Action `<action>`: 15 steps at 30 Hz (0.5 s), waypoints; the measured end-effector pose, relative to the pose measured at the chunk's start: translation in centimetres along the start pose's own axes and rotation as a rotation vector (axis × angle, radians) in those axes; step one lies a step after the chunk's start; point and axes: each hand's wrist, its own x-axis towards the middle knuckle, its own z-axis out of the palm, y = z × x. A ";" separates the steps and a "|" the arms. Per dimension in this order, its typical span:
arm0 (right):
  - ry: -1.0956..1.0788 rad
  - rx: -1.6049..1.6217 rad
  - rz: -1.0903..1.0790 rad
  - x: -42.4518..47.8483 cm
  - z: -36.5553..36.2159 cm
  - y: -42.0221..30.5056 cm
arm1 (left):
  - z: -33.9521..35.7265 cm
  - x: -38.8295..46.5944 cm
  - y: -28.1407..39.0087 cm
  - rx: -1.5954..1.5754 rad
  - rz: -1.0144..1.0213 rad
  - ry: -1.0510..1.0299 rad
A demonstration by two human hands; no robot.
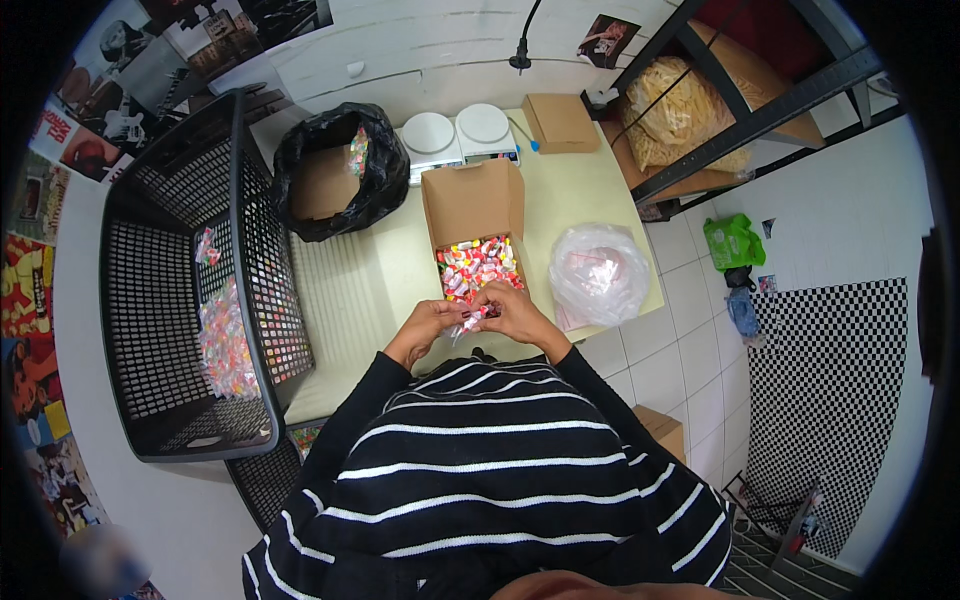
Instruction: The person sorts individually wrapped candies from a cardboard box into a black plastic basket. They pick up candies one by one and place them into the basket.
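Observation:
Just above the front edge of the box, my left hand pinches one side of a small clear plastic bag. My right hand grips the other side, and a few wrapped candies seem to be inside. Fingers hide part of the bag. Beyond my hands stands an open cardboard box with its lid raised. It is filled with wrapped candies in red, white and yellow. To the right of the box lies a large clear plastic bag that looks full of smaller bags.
A tall black plastic basket at left contains many filled candy packets. Behind are a bin lined with black plastic, two white kitchen scales and a closed cardboard box. The table ends at right beside a metal shelf.

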 end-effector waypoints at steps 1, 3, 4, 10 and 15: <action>0.018 0.009 -0.037 -0.2 0.4 0.8 | 0.2 -0.1 0.0 -0.019 -0.024 -0.003; 0.003 0.041 -0.053 -0.5 1.0 2.3 | 0.5 -0.3 0.0 -0.021 -0.035 0.000; -0.031 0.063 -0.032 -0.7 1.3 3.0 | 0.7 -0.4 0.1 -0.021 -0.040 0.002; -0.121 0.084 -0.012 -1.2 3.2 5.8 | 1.1 -0.7 0.3 -0.031 -0.083 -0.093; 0.129 0.051 0.082 -0.3 2.9 4.6 | -0.4 0.7 -0.7 0.014 0.001 0.025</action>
